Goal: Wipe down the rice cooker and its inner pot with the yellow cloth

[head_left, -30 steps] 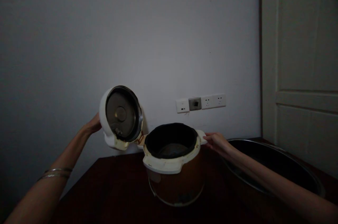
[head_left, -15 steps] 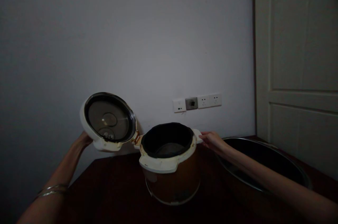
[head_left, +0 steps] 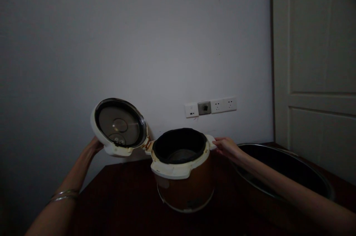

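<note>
1. My left hand (head_left: 95, 145) is up against the outer white shell of the round, steel-lined rice cooker lid (head_left: 119, 126). The lid hides my fingers, so I cannot tell whether they grip it or only lie against it.
2. The lid stands swung open on its hinge, tilted with its shiny inner face towards me. It lies just to the right of my left hand and up to the left of the cooker's mouth.
3. Two thin silver bangles (head_left: 63, 195) sit on my left forearm, well back from the hand.
4. My right hand (head_left: 226, 146) is stretched out with the fingers fairly flat. The fingertips touch the small cream side handle (head_left: 210, 141) on the cooker's right rim and are not wrapped round it.
5. The orange-brown rice cooker with a cream rim (head_left: 182, 188) stands upright between my two hands, a little nearer the right one.
6. Its black inner pot (head_left: 179, 145) sits in the body, open to view and dark inside.
7. The cooker rests on a dark brown wooden table (head_left: 119, 199) that spreads below both forearms.
8. A large, shallow metal basin (head_left: 292, 169) lies on the table just under and beyond my right forearm.
9. Above my right hand, on the grey wall, is a white strip of wall sockets (head_left: 210, 107).
10. Far right of that hand stands a pale panelled door (head_left: 319, 80).
</note>
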A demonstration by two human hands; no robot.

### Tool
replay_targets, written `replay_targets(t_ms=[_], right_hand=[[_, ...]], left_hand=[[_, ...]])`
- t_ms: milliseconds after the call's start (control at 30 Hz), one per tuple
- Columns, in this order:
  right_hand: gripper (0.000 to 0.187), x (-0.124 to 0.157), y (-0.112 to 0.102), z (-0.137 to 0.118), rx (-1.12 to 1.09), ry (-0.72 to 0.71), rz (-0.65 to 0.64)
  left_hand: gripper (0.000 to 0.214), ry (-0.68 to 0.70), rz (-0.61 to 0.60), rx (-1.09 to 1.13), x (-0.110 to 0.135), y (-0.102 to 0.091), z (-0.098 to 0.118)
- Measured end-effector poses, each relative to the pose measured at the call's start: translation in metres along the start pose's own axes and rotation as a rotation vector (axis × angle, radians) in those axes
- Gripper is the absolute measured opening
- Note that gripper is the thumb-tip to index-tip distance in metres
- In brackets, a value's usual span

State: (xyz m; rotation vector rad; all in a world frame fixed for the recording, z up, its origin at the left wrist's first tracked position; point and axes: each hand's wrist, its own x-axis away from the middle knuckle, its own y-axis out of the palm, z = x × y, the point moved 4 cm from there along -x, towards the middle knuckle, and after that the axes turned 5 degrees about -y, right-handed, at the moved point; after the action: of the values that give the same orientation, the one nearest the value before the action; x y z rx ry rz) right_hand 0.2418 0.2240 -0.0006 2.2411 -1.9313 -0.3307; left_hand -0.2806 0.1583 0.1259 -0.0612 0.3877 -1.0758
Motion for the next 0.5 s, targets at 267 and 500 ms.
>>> replay_targets(t_ms=[267, 500], right_hand=[[0.016, 0.007, 0.004, -0.004, -0.014, 0.013, 0.051], [0.017, 0.013, 0.006, -0.008, -0.007, 0.04, 0.104]], left_hand=[[0.046, 0.085, -0.02, 0.065, 0.011, 0.001, 0.008], [0.048, 0.061, -0.032, -0.006, 0.025, 0.007, 0.015]])
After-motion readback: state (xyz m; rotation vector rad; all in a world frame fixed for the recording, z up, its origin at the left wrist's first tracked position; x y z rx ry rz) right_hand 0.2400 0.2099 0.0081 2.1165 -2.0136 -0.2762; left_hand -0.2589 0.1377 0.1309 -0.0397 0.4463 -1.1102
